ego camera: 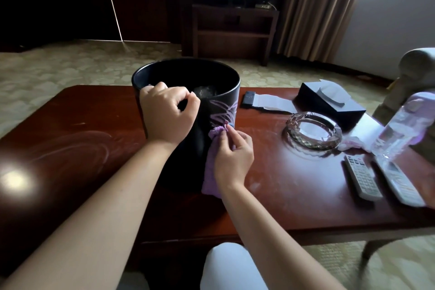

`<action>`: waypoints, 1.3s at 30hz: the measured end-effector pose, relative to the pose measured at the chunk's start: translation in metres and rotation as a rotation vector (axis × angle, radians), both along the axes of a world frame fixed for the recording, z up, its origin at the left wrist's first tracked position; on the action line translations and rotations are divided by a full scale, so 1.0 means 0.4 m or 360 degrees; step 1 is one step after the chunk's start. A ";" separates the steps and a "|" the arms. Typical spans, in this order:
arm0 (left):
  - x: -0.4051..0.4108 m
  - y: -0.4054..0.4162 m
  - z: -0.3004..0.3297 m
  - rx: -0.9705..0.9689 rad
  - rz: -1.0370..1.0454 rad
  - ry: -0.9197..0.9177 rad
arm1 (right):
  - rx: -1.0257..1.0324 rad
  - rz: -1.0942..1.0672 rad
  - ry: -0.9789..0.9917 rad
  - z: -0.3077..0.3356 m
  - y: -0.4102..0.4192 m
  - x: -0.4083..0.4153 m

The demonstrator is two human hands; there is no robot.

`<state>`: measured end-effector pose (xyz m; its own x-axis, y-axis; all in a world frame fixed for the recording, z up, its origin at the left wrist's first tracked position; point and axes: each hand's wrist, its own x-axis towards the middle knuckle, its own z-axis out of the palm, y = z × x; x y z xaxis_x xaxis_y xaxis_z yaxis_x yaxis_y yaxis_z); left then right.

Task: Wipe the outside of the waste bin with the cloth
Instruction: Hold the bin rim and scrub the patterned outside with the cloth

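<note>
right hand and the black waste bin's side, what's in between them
In the head view, the purple cloth lies between the right hand and the black round waste bin, pinched by the fingers against the bin's wall.

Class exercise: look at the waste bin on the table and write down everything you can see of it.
The waste bin is a round, open-topped container, black and smooth, with a pale purple leaf pattern on its side. It stands upright on the brown table, near the far edge. Something crumpled and clear lies inside; what it is cannot be told. The left hand grips its near rim, and the right hand holds a purple cloth against its outer wall.
</note>
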<state>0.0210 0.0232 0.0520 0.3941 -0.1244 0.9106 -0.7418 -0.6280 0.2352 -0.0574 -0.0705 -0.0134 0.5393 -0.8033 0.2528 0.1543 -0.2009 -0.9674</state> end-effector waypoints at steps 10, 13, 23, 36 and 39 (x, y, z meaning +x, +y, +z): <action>0.000 0.002 -0.001 0.0002 -0.0009 -0.0007 | 0.0001 -0.0032 -0.0070 0.034 0.005 0.002; -0.002 0.002 0.003 0.0013 -0.0018 -0.0014 | 0.0088 -0.0087 -0.0022 0.040 -0.014 0.020; -0.005 0.000 0.006 0.0015 -0.0011 -0.0021 | -0.0276 -0.0111 -0.0159 0.033 0.034 0.007; -0.008 0.003 0.007 0.0037 0.0002 0.0019 | -0.0485 -0.0112 -0.0279 0.034 0.053 0.005; -0.008 0.004 0.009 0.0054 -0.0010 0.0027 | -0.0353 -0.0197 -0.0287 0.044 0.054 0.013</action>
